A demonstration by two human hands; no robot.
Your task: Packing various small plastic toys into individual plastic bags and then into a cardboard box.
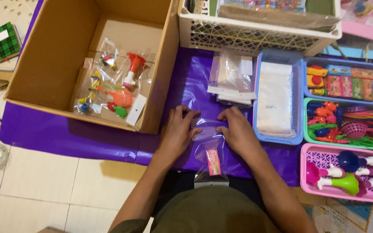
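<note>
Clear plastic bag [210, 149] lies flat on the purple sheet [65, 133] right in front of the person, its top edge under both hands and its lower end reaching toward their lap; it is thin, glossy and see-through, with a small pink rectangular packet [213, 162] inside near the bottom. Left hand [178, 129] presses its fingertips down on the bag's top edge at the left, fingers curled and close together, while the right hand [237, 128] presses on the same edge at the right, fingers bent and bunched; neither hand lifts the bag. Just beyond the hands sits a loose stack of empty clear bags [233, 80] with white strips. Left of them stands an open brown cardboard box [52, 56] holding filled clear packets of small coloured plastic toys [111, 84]. On the right, a blue plastic tray [298, 103] with slotted walls holds a pile of white-backed bags, a green tray [307, 129] holds orange and red toy pieces, and a pink tray [309, 183] holds horn-shaped toys in green, pink and navy. A cream lattice crate [247, 36] stands behind, on pale floor tiles [44, 190]
</note>
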